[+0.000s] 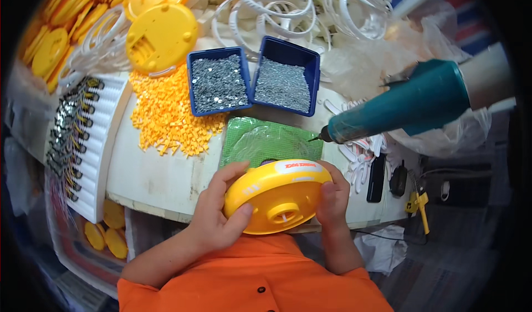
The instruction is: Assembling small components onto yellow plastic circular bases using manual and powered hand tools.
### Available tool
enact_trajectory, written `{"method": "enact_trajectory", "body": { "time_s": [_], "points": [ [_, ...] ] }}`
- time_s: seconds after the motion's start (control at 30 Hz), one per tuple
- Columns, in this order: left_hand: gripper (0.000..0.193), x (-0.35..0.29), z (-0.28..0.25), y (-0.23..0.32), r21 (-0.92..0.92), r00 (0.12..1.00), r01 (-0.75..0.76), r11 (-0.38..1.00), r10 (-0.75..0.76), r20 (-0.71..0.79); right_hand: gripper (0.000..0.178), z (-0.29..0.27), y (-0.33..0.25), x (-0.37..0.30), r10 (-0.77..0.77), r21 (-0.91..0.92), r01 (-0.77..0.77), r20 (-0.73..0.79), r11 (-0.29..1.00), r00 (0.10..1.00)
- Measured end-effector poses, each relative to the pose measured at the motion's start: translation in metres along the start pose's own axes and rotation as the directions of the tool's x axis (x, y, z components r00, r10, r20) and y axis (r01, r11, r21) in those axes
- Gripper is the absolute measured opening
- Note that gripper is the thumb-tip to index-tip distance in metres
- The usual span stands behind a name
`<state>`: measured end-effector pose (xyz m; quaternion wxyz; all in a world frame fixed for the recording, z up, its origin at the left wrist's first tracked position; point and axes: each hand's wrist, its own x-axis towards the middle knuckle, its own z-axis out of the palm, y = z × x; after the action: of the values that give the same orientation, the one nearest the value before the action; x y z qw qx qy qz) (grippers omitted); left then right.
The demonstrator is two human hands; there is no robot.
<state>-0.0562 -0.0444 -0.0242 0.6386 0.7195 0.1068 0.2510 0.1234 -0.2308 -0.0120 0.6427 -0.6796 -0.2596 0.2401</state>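
Between my two hands is a round yellow plastic housing point(260, 207), tilted, with a raised ring and hole in its lower face and a white label on its rim. My left hand point(219, 212) grips its left side, the thumb on the lower face. On the right edge, my right hand point(333, 198) closes round it, slightly blurred. The housing is held at the table's front edge, just in front of a green mat point(266, 140) wrapped in clear film. A teal electric screwdriver point(399, 101) points its bit at the mat from the right, touched by neither hand.
Two blue bins, one of washer-like discs point(219, 82) and one of screws point(281, 85), stand behind the mat. Left are small yellow pieces point(169, 112) and a white tray point(105, 140) of wired parts. White rings point(266, 13) pile at the back; a black phone point(376, 179) lies right.
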Motion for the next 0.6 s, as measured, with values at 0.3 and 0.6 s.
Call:
{"method": "enact_trajectory", "body": {
  "time_s": [0.3,0.6],
  "points": [
    [0.086,0.068,-0.042,0.045,-0.070,0.955,-0.123,0.990,0.137,0.262,0.080,-0.022,-0.078,0.034,-0.294,-0.048,0.332,0.358,0.942,0.886],
    [0.035,0.026,-0.042,-0.010,0.564,0.732,-0.611,0.556,0.126,0.669,0.030,-0.038,0.003,-0.007,-0.298,-0.564,0.750,0.692,0.345,0.658]
  ]
}}
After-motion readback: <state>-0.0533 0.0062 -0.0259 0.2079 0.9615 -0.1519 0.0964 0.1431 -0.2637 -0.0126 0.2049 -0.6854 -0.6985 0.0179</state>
